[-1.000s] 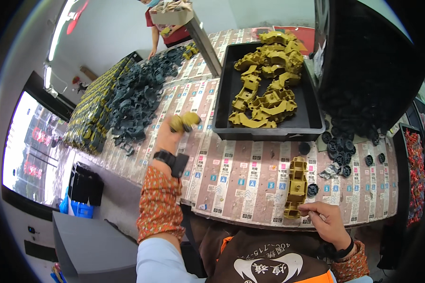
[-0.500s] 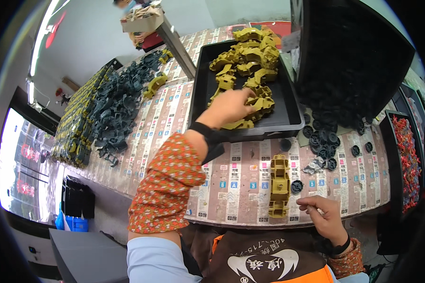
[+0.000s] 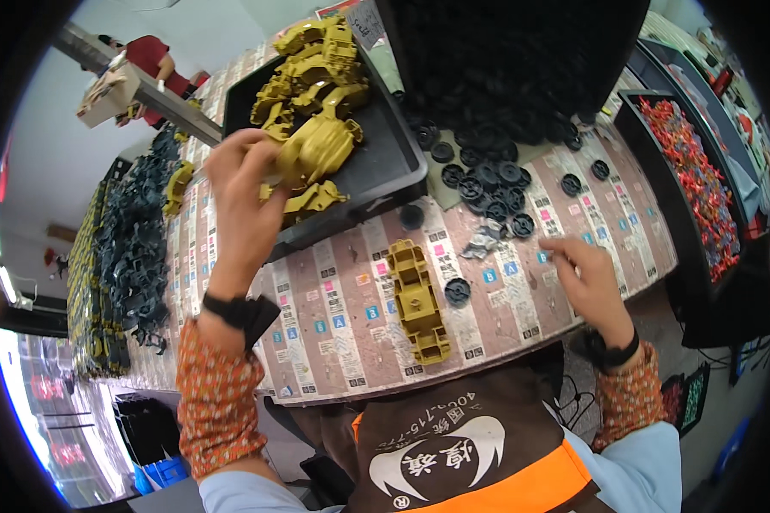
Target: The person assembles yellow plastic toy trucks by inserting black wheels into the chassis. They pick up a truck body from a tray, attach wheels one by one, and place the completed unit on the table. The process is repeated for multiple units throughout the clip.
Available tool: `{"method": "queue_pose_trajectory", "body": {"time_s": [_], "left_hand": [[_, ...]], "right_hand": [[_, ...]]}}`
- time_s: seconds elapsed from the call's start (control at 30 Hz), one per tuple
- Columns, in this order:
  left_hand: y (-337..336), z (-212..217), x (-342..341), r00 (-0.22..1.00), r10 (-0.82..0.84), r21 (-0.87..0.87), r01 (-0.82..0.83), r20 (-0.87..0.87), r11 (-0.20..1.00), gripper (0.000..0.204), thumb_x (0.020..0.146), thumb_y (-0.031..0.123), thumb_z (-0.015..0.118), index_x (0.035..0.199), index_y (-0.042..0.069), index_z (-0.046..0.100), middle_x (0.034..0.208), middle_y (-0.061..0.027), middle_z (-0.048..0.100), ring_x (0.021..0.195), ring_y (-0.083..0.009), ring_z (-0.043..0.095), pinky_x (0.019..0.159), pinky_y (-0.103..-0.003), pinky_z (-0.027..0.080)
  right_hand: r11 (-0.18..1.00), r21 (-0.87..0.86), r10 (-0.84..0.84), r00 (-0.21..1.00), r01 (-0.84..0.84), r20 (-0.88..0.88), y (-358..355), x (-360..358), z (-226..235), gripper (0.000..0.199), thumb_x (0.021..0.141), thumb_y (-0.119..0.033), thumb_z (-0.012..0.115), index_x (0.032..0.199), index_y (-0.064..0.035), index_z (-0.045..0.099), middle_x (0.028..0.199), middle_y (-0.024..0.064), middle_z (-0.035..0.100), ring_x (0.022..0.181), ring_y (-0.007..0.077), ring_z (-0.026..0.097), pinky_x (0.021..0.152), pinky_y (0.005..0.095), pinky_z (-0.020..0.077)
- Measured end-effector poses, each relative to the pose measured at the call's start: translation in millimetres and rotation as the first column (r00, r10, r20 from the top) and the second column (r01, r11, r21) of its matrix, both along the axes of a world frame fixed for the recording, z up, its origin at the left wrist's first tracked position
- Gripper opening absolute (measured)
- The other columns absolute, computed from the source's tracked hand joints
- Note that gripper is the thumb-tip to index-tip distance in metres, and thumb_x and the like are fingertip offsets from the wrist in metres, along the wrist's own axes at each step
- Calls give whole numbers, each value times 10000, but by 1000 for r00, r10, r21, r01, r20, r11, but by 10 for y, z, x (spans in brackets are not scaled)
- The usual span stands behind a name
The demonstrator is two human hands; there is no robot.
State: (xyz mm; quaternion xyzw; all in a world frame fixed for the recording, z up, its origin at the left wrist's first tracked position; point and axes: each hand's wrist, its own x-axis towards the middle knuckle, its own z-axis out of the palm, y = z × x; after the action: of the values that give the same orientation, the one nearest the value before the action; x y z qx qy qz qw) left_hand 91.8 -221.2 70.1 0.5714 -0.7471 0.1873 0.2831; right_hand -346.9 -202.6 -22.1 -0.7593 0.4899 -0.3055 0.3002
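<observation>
My left hand (image 3: 246,184) is closed on a mustard-yellow plastic toy vehicle body (image 3: 321,152), slightly blurred, above the near left part of a black tray (image 3: 389,175). More yellow bodies (image 3: 316,60) are heaped in that tray. Over the table's right front part hovers my right hand (image 3: 592,286), index finger stretched out and nothing visible in it. Between my arms a long yellow chassis (image 3: 417,301) lies on the table, hollow side up. A black toy wheel (image 3: 458,292) rests just right of it.
Several black wheels (image 3: 488,190) have spilled before a large black bin (image 3: 505,77). A crumpled silvery scrap (image 3: 485,239) lies nearby. At right stands a tray of small red and blue parts (image 3: 689,171). Dark parts (image 3: 133,231) pile up at left; a metal post (image 3: 158,96) and a person (image 3: 150,64) are behind.
My left hand has taken hold of a yellow vehicle body and drawn it toward the tray's near left side. The view has turned to the right; my right hand stays apart from the parts.
</observation>
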Motion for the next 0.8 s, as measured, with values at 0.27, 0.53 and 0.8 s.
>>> {"method": "queue_pose_trajectory", "body": {"time_s": [0.27,0.53,0.8], "left_hand": [[1594,-459,72,978,-89,-46,82,-190,996,359,708,17,836,1017,169,737,978,-76,477,975,-272,528,825,-374,446],[2066,-1074,52,978,-159,428,201,-132,881,484,785,-39,708,1176,243,745,1033,-88,637,852,-261,663,702,-347,544],[2023,-1125,-102,449,345,470,201,-824,859,438,992,79,588,1420,124,510,1251,-66,609,1017,-152,638,767,-277,581]], "right_hand": [[997,-74,-46,971,29,-233,-467,234,-239,249,889,-94,684,1124,-13,685,1016,173,647,955,366,653,818,432,522],[987,-153,-87,952,44,-293,-565,381,-460,253,859,-113,742,1067,-6,646,1030,197,600,973,405,618,832,465,498],[951,-309,-76,943,-29,-325,-290,367,-451,272,861,0,693,1075,-20,525,971,186,596,913,410,596,780,466,482]]}}
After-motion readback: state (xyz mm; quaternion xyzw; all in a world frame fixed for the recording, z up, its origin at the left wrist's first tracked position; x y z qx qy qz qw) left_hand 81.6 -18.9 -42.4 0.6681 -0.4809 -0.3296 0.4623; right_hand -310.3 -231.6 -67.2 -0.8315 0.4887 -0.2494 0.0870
